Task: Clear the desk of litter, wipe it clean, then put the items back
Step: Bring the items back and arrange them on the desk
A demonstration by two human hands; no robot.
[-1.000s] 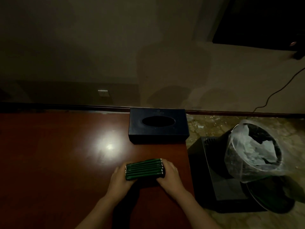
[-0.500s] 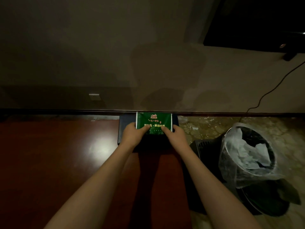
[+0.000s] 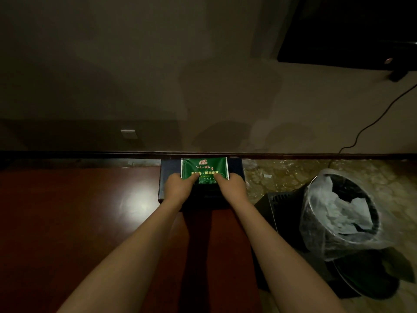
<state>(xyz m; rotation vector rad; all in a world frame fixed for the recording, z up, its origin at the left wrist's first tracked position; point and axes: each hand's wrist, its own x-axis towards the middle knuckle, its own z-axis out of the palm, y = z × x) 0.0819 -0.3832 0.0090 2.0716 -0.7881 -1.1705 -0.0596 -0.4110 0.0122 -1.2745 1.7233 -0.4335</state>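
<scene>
Both your left hand point(image 3: 178, 188) and right hand point(image 3: 232, 186) pinch the green packets point(image 3: 204, 168) with curled fingers. Lay them flat on the dark box point(image 3: 235, 166), then let go gently.

Your tabletop point(image 3: 67, 222) looks like polished reddish wood, glossy enough to throw back a light spot. The green packet point(image 3: 204, 169) has a shiny printed foil or plastic face, lying on the matt dark tissue box point(image 3: 167, 177). Beside you, the bin liner point(image 3: 320, 233) is thin, crinkled, translucent plastic.
</scene>
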